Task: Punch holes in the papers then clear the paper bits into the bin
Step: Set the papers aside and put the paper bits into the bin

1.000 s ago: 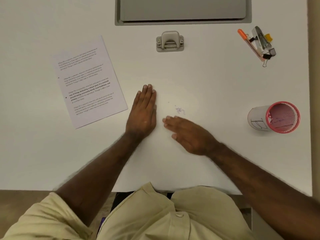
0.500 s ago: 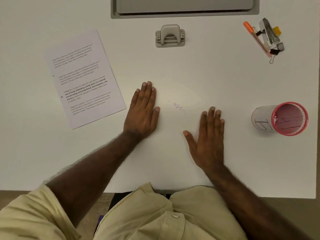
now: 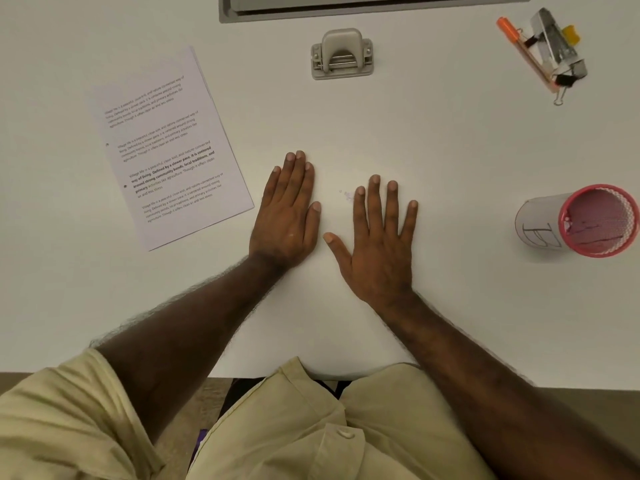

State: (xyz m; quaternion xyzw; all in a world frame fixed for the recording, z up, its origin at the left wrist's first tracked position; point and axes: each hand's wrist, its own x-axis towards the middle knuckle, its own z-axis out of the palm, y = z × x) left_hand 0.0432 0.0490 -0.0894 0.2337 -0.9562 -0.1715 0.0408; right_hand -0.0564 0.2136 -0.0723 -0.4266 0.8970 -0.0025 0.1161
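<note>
A stack of printed papers (image 3: 169,147) lies on the white table (image 3: 450,306) at the left, with two punched holes along its left edge. The grey hole punch (image 3: 342,54) stands at the back centre. A small cluster of pale purple paper bits (image 3: 347,195) lies between my hands. My left hand (image 3: 287,216) rests flat on the table, fingers together. My right hand (image 3: 377,244) lies flat with fingers spread, its index fingertip right beside the bits. The pink mesh bin (image 3: 585,221) lies on its side at the right, its mouth facing right, with purple scraps inside.
At the back right lie an orange pen (image 3: 519,50), a stapler (image 3: 554,43) and binder clips (image 3: 562,83). A grey recessed panel (image 3: 374,8) runs along the table's back edge. The table's front edge is near my body.
My right hand has slid left toward the paper bits, flat on the table, after turning from pointing left to pointing forward. My left hand has stayed in place.
</note>
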